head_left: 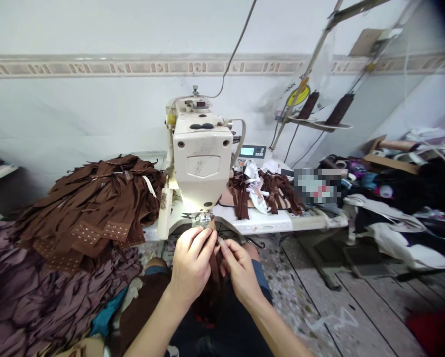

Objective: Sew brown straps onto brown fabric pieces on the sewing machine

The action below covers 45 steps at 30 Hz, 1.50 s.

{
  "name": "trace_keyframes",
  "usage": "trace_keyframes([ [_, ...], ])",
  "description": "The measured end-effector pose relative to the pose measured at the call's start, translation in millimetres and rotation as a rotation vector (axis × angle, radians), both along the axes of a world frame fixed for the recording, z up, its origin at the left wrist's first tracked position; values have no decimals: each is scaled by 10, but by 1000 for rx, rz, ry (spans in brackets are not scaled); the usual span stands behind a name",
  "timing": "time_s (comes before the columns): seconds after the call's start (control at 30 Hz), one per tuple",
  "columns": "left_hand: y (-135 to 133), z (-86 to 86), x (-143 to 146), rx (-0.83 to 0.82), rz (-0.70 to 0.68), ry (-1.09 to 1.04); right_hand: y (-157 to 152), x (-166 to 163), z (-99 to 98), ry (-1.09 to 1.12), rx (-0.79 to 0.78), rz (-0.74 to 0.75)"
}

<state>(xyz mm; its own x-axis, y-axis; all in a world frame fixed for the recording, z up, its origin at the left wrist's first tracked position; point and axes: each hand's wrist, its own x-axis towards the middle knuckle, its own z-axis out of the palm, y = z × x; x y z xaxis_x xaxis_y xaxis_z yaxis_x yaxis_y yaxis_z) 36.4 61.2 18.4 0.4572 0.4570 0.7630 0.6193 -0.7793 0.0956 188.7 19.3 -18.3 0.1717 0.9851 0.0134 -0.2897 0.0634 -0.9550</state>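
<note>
Before the sewing machine (203, 161), a narrow brown fabric strip (214, 270) pinched in both hands (193, 260).

The narrow brown strip (214, 267) looks like matt cloth, as does the heap of brown pieces (103, 193), some bearing small shiny dots (86, 233). The sewing machine (203, 183) has a smooth, scuffed painted casing above a bright metal presser foot (205, 216); the worktop (261, 224) looks smooth, the wall (77, 106) faintly glossy.
</note>
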Motion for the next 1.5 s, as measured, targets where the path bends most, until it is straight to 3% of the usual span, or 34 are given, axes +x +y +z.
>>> trace_keyframes([
  [0.17, -139, -48, 69, 7, 106, -52, 28, 2, 171, -36, 22, -70],
  [0.3, -212, -75, 86, 13, 137, -65, 9, -55, 190, -47, 16, -109],
  [0.6, -13, 32, 59, -38, 19, -18, 19, -112, 125, 40, 22, -163],
  [0.87, -146, 17, 100, 49, 219, -25, 128, 1, 320, -42, 14, -24],
  [1.1, -143, 23, 156, 73, 250, 2, 166, 26, 301, -7, 9, -22],
  [1.33, -151, -42, 147, 19, 227, -47, 214, 91, 203, 43, -59, 9],
  [1.5, -209, 1, -10, -190, 102, -226, 119, 152, 142, -52, -55, -159],
])
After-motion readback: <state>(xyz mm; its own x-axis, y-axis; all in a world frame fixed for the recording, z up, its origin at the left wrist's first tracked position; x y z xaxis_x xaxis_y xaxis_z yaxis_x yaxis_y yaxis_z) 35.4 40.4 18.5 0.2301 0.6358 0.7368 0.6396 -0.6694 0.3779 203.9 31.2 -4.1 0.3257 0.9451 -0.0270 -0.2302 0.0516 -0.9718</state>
